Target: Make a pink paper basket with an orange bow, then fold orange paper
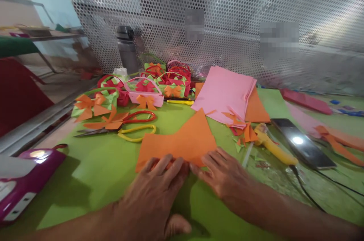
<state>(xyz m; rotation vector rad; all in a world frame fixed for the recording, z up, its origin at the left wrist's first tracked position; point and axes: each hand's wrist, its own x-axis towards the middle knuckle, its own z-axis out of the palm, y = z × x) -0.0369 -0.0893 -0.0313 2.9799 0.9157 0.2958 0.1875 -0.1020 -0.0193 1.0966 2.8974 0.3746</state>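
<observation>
A sheet of orange craft paper lies on the green tabletop at the centre of the frame, directly beyond both hands, its lower edge under their fingertips. Its long axis runs left to right across the picture, and a pointed corner rises at its upper right. The left hand touches the lower left and middle, palm down, fingers slightly bent and thumb spread well away toward the bottom of the frame. The right hand touches the lower right corner, fingers close together and laid nearly flat; neither appears to grip the sheet. Both are in contact, so neither is nearer, though the left covers more of it. Scissors lie beyond the sheet to the left; a pink paper stack lies at upper right.
</observation>
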